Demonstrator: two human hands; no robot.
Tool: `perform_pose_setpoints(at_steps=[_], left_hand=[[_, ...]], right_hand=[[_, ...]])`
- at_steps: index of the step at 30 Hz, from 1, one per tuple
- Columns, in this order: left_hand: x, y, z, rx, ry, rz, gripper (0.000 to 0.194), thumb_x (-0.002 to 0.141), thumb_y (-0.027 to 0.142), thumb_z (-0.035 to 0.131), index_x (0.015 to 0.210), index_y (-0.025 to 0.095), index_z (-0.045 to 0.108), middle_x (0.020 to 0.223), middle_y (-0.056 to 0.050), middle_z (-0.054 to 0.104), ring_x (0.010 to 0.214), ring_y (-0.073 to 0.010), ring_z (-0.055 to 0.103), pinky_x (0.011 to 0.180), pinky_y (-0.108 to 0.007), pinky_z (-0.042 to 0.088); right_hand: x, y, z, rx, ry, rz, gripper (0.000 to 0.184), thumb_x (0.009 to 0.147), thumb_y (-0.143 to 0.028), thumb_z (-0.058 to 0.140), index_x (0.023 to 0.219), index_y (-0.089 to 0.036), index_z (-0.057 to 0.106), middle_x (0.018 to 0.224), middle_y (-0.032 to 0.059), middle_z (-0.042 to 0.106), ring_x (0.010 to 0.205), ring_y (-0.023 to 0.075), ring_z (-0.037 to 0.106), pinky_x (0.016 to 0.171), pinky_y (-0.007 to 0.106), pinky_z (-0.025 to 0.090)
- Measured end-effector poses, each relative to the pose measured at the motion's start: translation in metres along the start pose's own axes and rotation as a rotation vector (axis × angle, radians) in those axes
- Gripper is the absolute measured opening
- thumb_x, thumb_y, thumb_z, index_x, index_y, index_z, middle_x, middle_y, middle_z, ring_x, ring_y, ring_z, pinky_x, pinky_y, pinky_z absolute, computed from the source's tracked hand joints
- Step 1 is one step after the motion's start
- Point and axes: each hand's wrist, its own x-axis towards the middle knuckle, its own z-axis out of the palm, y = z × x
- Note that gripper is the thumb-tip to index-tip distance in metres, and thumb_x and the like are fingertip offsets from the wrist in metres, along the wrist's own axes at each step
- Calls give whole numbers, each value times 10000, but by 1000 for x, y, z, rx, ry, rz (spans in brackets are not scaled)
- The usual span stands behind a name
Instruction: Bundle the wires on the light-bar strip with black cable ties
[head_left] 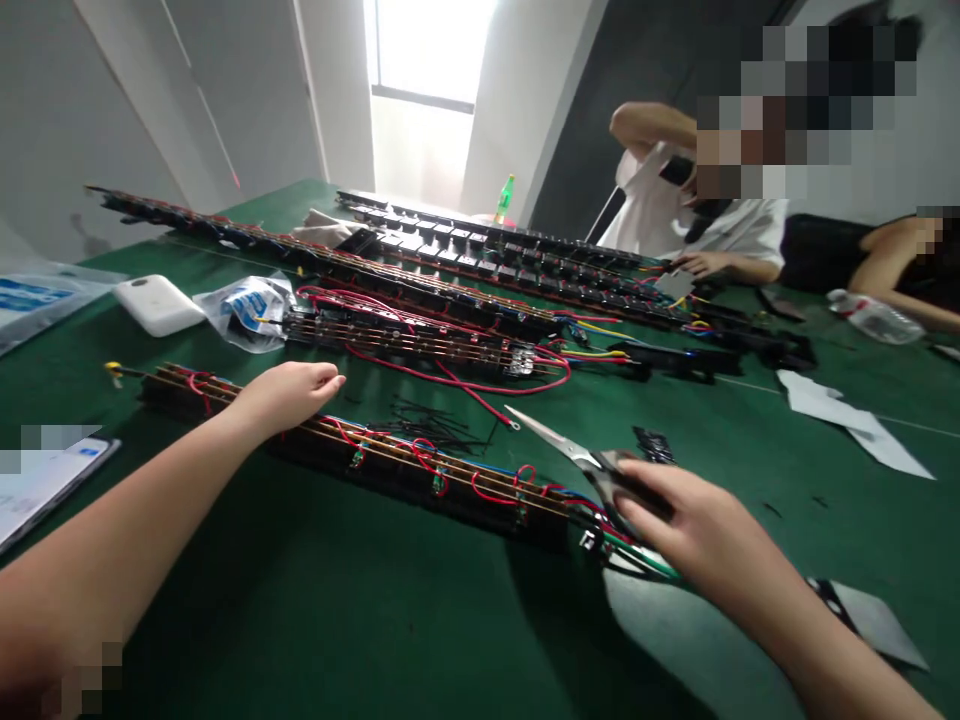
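In my right hand (694, 520) is a pair of scissors (555, 442), its blades pointing left and slightly parted above the table. My left hand (289, 395) is closed, resting over or just above a long black rail assembly (405, 472) with copper-coloured strips, red wire loops and small green circuit boards. What its fingers pinch, if anything, is hidden. Behind the rail lies a loose heap of thin black cable ties (439, 425). A red wire with a ring terminal (514, 426) ends near the scissor tips. Red, green and black wires (637, 555) leave the rail's right end below my right hand.
Several similar long rails (420, 345) lie farther back on the green table (300, 620). A white case (157, 305), plastic bags (251, 310) and a phone (52, 480) are at left. Paper (855, 420) and a clear bottle (877, 315) lie right. Two people (739, 235) sit across.
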Motion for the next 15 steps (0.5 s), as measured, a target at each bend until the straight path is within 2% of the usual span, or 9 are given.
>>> perform_pose_setpoints(at_steps=[2, 5, 8, 10, 12, 14, 15], left_hand=[[0, 1, 0, 4, -18, 2, 413, 934, 533, 375, 762, 229, 595, 639, -22, 607, 645, -198, 575, 595, -267, 285], [0, 3, -3, 1, -36, 2, 412, 930, 534, 379, 763, 228, 598, 689, -33, 651, 674, -207, 596, 588, -266, 289], [-1, 4, -6, -13, -46, 1, 399, 924, 539, 399, 792, 232, 617, 741, -35, 688, 701, -214, 620, 588, -264, 296], [-2, 4, -7, -27, -42, -2, 395, 928, 536, 401, 807, 232, 622, 751, -33, 695, 710, -212, 625, 593, -265, 295], [-2, 2, -5, -40, -34, -9, 401, 933, 537, 398, 803, 231, 624, 730, -31, 685, 697, -210, 609, 596, -272, 284], [-1, -1, -3, -57, -29, -14, 408, 933, 545, 406, 800, 229, 628, 705, -30, 667, 671, -208, 580, 601, -281, 275], [-1, -2, -2, -69, -26, -14, 411, 933, 551, 413, 794, 227, 625, 688, -29, 652, 655, -205, 563, 605, -284, 274]], right_hand=[[30, 5, -6, -51, -19, 33, 287, 897, -320, 590, 1052, -196, 797, 1034, 115, 810, 881, 272, 762, 729, 326, 579], [66, 12, -1, -83, -30, 24, 221, 856, -246, 627, 951, -164, 808, 913, 112, 812, 792, 246, 752, 662, 288, 545], [79, 11, 8, -73, 1, -70, 216, 850, -203, 631, 980, -160, 799, 945, 108, 807, 843, 247, 752, 742, 315, 572], [69, 2, 13, -56, 86, -155, 288, 904, -208, 579, 1118, -137, 758, 1125, 148, 775, 1032, 277, 726, 905, 385, 568], [46, -14, 20, -36, 187, -243, 346, 974, -232, 487, 1222, -116, 698, 1245, 186, 719, 1175, 293, 664, 1019, 456, 520], [14, -33, 31, -5, 222, -360, 283, 980, -233, 485, 1144, -176, 708, 1126, 128, 755, 1088, 245, 684, 1003, 428, 522], [-1, -43, 38, 17, 215, -474, 247, 961, -202, 507, 1111, -214, 703, 1058, 80, 770, 1023, 210, 694, 988, 391, 523]])
